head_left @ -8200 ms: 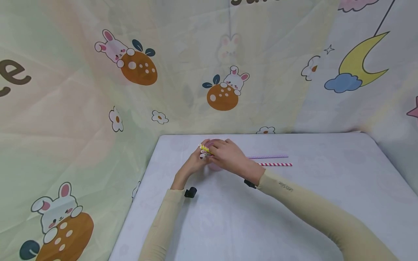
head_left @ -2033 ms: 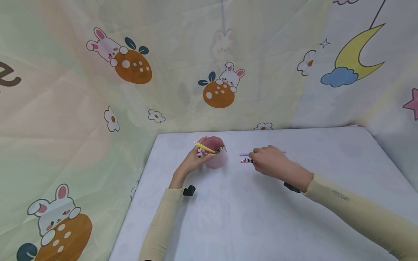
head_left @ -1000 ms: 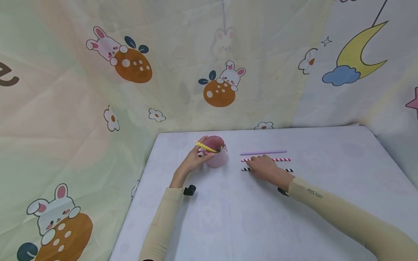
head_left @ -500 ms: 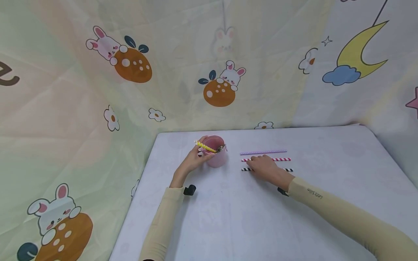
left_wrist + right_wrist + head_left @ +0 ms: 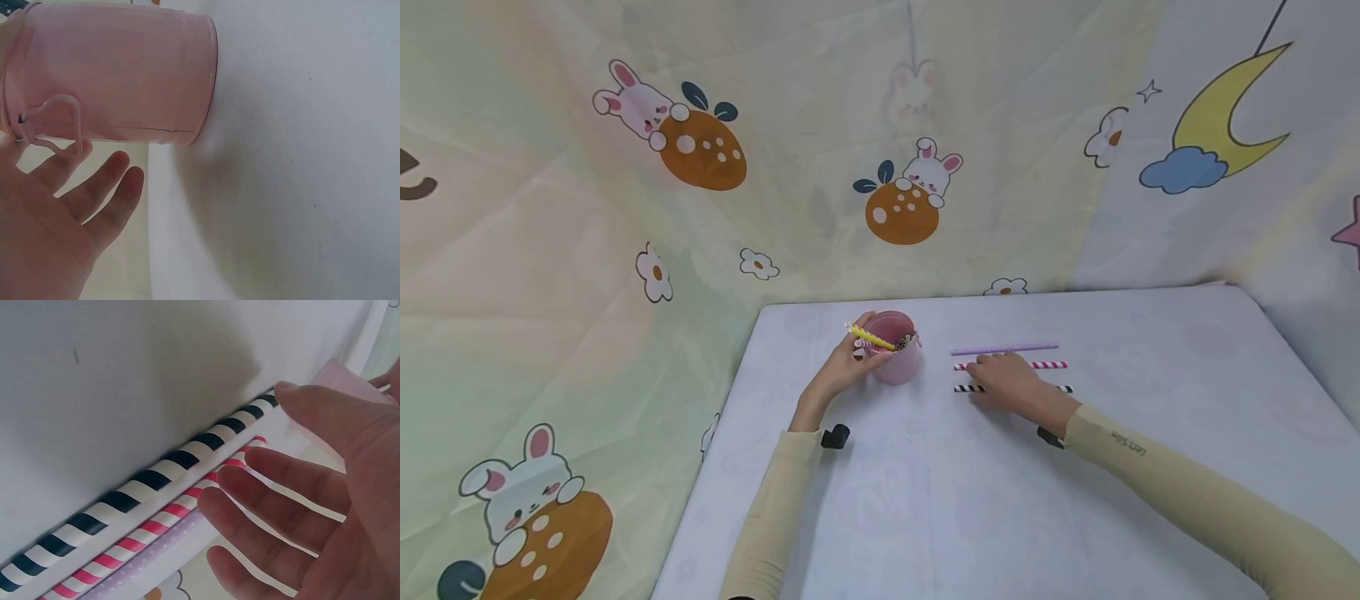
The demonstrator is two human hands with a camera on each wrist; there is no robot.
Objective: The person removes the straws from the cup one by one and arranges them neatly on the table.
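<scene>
A small pink metal bucket (image 5: 901,368) stands at the back left of the white table, and my left hand (image 5: 841,368) holds it at the rim. The left wrist view shows the wire handle (image 5: 76,128) on its side, with several fingers stretched out below it. A yellow straw (image 5: 872,337) and several patterned ones lean in the bucket. To its right, a purple dotted straw (image 5: 1006,348), a red-striped straw (image 5: 1048,365) and a black-striped straw (image 5: 967,389) lie in roughly parallel rows. Over the lower two spreads my right hand (image 5: 1013,385), fingers apart, gripping nothing; it hides their middles.
The white table (image 5: 880,508) runs up to a printed cloth backdrop (image 5: 805,167) behind and on the left side. A dark wrist camera (image 5: 835,437) sits at my left wrist.
My right hand has gone from the bucket to the right and laid the black-striped straw in front of the red one. It has since let go and spread its thumb. The left hand stays put.
</scene>
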